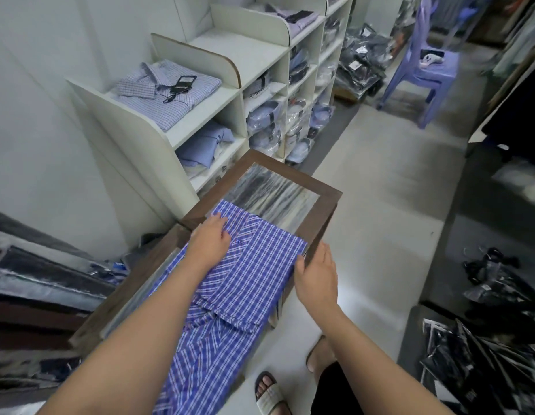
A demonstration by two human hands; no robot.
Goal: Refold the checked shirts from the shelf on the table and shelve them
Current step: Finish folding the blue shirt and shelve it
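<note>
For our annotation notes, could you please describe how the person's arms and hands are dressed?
Both arms are bare up to the frame edge: no sleeves show on the left forearm or right forearm. The left grip and right grip are ungloved hands; no rings, watch or bracelet are visible.

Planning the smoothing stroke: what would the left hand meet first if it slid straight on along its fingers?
Only a little more checked shirt, then the table's bare glass; depth is unclear.

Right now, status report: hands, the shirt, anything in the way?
Left hand flat on blue checked shirt. Right hand open at its right edge. Shirt part-folded on table, tail hanging off near end. Nothing on it but hands.
</note>
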